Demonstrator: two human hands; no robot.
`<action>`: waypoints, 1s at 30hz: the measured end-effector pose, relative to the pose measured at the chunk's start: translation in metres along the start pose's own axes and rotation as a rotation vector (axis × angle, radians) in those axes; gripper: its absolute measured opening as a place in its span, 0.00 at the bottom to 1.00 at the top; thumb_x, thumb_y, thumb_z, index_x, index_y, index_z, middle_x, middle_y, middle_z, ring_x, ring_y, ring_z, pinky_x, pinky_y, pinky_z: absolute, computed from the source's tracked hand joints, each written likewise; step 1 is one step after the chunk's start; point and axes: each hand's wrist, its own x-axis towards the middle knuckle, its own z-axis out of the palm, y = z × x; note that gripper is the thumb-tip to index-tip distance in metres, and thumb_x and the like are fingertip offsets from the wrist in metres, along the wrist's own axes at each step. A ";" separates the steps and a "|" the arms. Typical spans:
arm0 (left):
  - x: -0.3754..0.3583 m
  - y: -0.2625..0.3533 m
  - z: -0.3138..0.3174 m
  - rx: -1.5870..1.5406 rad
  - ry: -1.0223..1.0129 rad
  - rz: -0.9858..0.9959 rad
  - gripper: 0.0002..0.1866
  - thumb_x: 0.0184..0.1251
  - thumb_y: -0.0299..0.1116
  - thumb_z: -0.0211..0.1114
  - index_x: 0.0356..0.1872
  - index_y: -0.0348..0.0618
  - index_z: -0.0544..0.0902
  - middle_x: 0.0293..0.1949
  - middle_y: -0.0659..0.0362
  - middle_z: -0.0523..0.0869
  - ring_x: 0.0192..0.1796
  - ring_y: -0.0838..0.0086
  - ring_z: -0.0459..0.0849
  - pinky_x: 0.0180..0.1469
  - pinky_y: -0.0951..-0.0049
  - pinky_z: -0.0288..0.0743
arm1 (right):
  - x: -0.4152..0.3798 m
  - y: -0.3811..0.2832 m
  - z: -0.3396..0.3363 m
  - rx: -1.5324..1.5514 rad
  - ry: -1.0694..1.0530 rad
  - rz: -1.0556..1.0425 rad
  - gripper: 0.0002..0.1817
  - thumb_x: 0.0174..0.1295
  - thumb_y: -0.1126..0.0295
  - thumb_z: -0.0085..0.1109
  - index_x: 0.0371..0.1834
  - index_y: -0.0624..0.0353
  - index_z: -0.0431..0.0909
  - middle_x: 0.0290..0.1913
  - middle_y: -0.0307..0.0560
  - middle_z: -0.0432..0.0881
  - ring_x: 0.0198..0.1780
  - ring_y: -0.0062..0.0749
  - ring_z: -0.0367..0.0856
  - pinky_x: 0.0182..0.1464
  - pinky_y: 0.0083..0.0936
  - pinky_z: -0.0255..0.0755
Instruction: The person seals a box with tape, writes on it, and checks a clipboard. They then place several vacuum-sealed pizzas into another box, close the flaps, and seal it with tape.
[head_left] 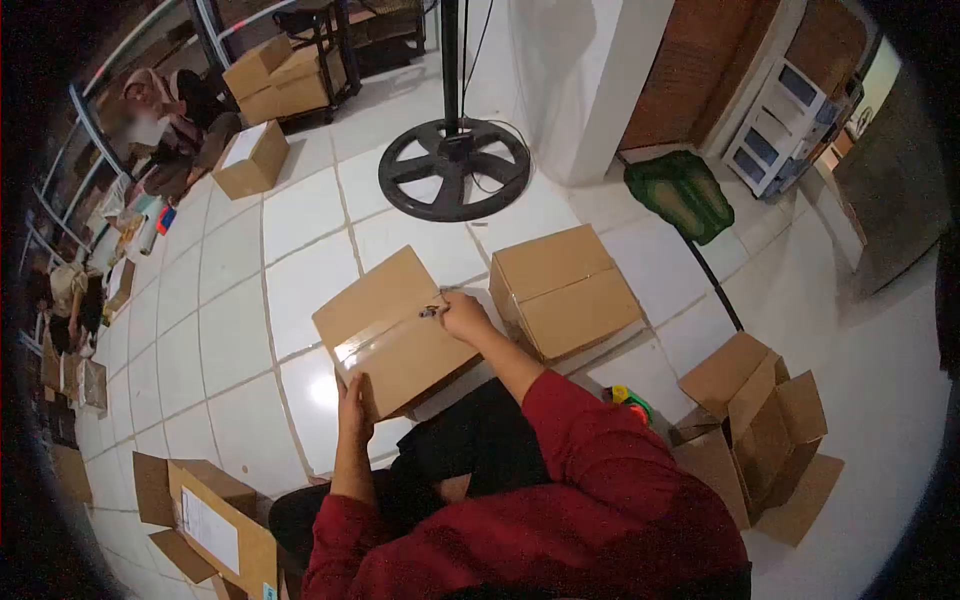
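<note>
A taped cardboard box (385, 330) sits tilted at an angle in front of my crossed legs, with shiny clear tape along its middle seam. My left hand (354, 408) grips its near left edge, thumb on the top face. Over the box's right side, my right hand (465, 318) is closed around a small dark and silver pen-like tool (430, 312), its tip close to the seam. Just right of that hand stands a second closed cardboard box (565, 290), also taped along the middle.
Open cardboard boxes lie at the right (770, 430) and lower left, one bearing a white sheet (210, 530). A green and yellow tape dispenser (630, 403) is by my right arm. Ahead stand a round black stand base (455, 170) and a green mat (680, 197). Another person (175, 130) sits far left.
</note>
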 end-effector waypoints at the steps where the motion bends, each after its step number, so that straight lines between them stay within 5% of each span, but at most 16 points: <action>1: -0.011 0.010 0.005 -0.036 -0.005 0.037 0.29 0.57 0.35 0.51 0.59 0.46 0.51 0.54 0.54 0.63 0.55 0.65 0.65 0.53 0.65 0.65 | -0.008 -0.012 -0.007 -0.069 0.036 -0.029 0.17 0.43 0.70 0.48 0.39 0.62 0.72 0.37 0.60 0.75 0.41 0.48 0.73 0.42 0.34 0.67; 4: -0.030 0.060 0.023 0.069 -0.079 0.028 0.34 0.52 0.42 0.56 0.59 0.46 0.52 0.55 0.53 0.61 0.56 0.64 0.63 0.51 0.63 0.67 | -0.025 -0.048 -0.057 0.050 -0.036 -0.036 0.17 0.45 0.67 0.51 0.41 0.58 0.71 0.35 0.59 0.75 0.40 0.52 0.73 0.42 0.37 0.66; 7: -0.053 0.102 0.072 0.171 -0.095 0.106 0.37 0.51 0.35 0.54 0.62 0.50 0.46 0.57 0.53 0.60 0.58 0.64 0.60 0.53 0.66 0.62 | -0.027 -0.055 -0.099 0.274 0.081 -0.134 0.15 0.44 0.70 0.53 0.38 0.58 0.72 0.31 0.57 0.76 0.36 0.51 0.74 0.36 0.35 0.68; 9: -0.059 0.112 0.101 0.164 -0.187 0.156 0.37 0.51 0.34 0.54 0.62 0.50 0.45 0.57 0.53 0.59 0.59 0.64 0.59 0.53 0.68 0.61 | -0.033 -0.065 -0.143 0.155 0.262 -0.280 0.12 0.48 0.75 0.49 0.38 0.60 0.74 0.23 0.39 0.77 0.24 0.14 0.67 0.24 0.17 0.63; 11: -0.059 0.110 0.129 0.156 -0.286 0.201 0.38 0.51 0.32 0.53 0.63 0.50 0.44 0.58 0.52 0.58 0.59 0.65 0.59 0.54 0.69 0.60 | -0.038 -0.063 -0.187 0.239 0.224 -0.145 0.09 0.50 0.72 0.52 0.34 0.62 0.75 0.23 0.38 0.77 0.24 0.15 0.68 0.25 0.17 0.63; 13: -0.055 0.103 0.156 0.177 -0.462 0.198 0.39 0.52 0.32 0.53 0.63 0.50 0.41 0.57 0.50 0.60 0.58 0.66 0.60 0.54 0.69 0.59 | -0.033 -0.037 -0.226 0.159 0.284 -0.319 0.09 0.50 0.69 0.55 0.32 0.63 0.75 0.23 0.37 0.76 0.25 0.16 0.68 0.26 0.18 0.64; 17: -0.066 0.084 0.212 0.427 -0.595 0.049 0.42 0.56 0.39 0.54 0.62 0.47 0.32 0.57 0.48 0.61 0.54 0.67 0.65 0.51 0.70 0.61 | -0.046 -0.004 -0.301 0.066 0.240 -0.196 0.14 0.49 0.65 0.57 0.31 0.67 0.75 0.26 0.41 0.77 0.27 0.19 0.71 0.29 0.21 0.67; 18: -0.061 0.071 0.223 0.456 -0.629 0.015 0.41 0.56 0.40 0.53 0.62 0.48 0.34 0.60 0.51 0.53 0.58 0.65 0.59 0.53 0.64 0.58 | -0.045 0.010 -0.308 0.066 0.239 -0.191 0.14 0.49 0.65 0.57 0.31 0.67 0.75 0.26 0.41 0.77 0.27 0.19 0.71 0.29 0.21 0.67; 20: -0.047 0.047 0.236 0.532 -0.726 -0.129 0.41 0.58 0.43 0.53 0.62 0.48 0.34 0.63 0.52 0.46 0.62 0.63 0.54 0.57 0.62 0.55 | -0.040 0.046 -0.312 0.076 0.141 0.184 0.17 0.49 0.63 0.57 0.32 0.70 0.74 0.29 0.44 0.77 0.28 0.23 0.73 0.29 0.23 0.68; 21: -0.040 0.028 0.236 0.530 -0.724 -0.127 0.41 0.58 0.43 0.53 0.62 0.48 0.34 0.63 0.52 0.46 0.62 0.63 0.54 0.57 0.62 0.55 | -0.038 0.070 -0.314 0.074 0.139 0.182 0.17 0.49 0.63 0.57 0.32 0.70 0.74 0.29 0.44 0.77 0.28 0.23 0.73 0.29 0.23 0.68; 23: -0.025 0.000 0.243 0.623 -0.848 0.121 0.42 0.58 0.43 0.53 0.62 0.49 0.32 0.62 0.50 0.49 0.62 0.61 0.53 0.59 0.65 0.53 | -0.031 0.105 -0.317 0.130 0.202 0.188 0.18 0.51 0.62 0.56 0.36 0.69 0.74 0.32 0.46 0.78 0.29 0.27 0.75 0.30 0.25 0.68; 24: -0.027 -0.003 0.248 0.627 -0.841 0.120 0.42 0.58 0.43 0.53 0.62 0.49 0.32 0.62 0.50 0.49 0.62 0.61 0.53 0.59 0.65 0.53 | -0.044 0.081 -0.321 -0.119 0.214 0.220 0.18 0.52 0.62 0.54 0.38 0.68 0.74 0.33 0.48 0.78 0.30 0.29 0.75 0.32 0.26 0.68; 27: -0.037 -0.013 0.251 0.699 -0.809 0.208 0.44 0.56 0.43 0.55 0.61 0.43 0.32 0.62 0.44 0.43 0.64 0.59 0.48 0.61 0.68 0.48 | -0.041 0.091 -0.312 0.160 0.292 0.242 0.18 0.50 0.60 0.55 0.32 0.67 0.76 0.26 0.50 0.78 0.28 0.31 0.75 0.31 0.27 0.67; 30: -0.047 -0.005 0.246 0.714 -0.843 0.230 0.43 0.57 0.42 0.54 0.61 0.39 0.33 0.63 0.45 0.38 0.65 0.60 0.42 0.62 0.68 0.45 | -0.034 0.100 -0.314 0.097 0.262 0.221 0.19 0.51 0.58 0.54 0.31 0.66 0.75 0.24 0.53 0.77 0.28 0.34 0.75 0.32 0.29 0.67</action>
